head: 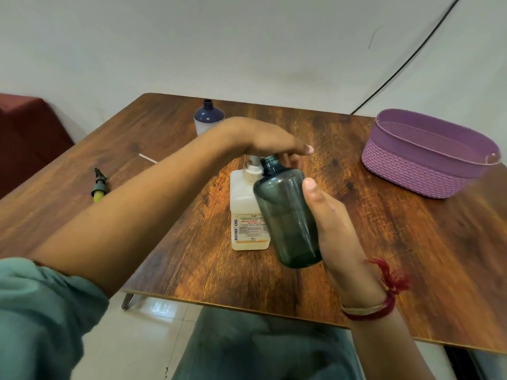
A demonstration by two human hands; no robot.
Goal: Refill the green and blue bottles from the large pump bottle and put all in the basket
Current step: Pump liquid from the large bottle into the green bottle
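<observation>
Green bottle (288, 212), clamped in the right hand (337, 229), tilts its mouth to the nozzle of the pump bottle (247, 209) at centre, where the left hand (263, 138) presses with straight fingers; any misalignment could spill liquid.

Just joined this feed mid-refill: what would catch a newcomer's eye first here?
The green bottle, tilted in the right hand at the centre, has its open neck against the spout of the large pump bottle, whose head the left hand rests on. Then comes the purple basket at the far right of the table, and the uncapped blue bottle standing behind the left wrist.
</observation>
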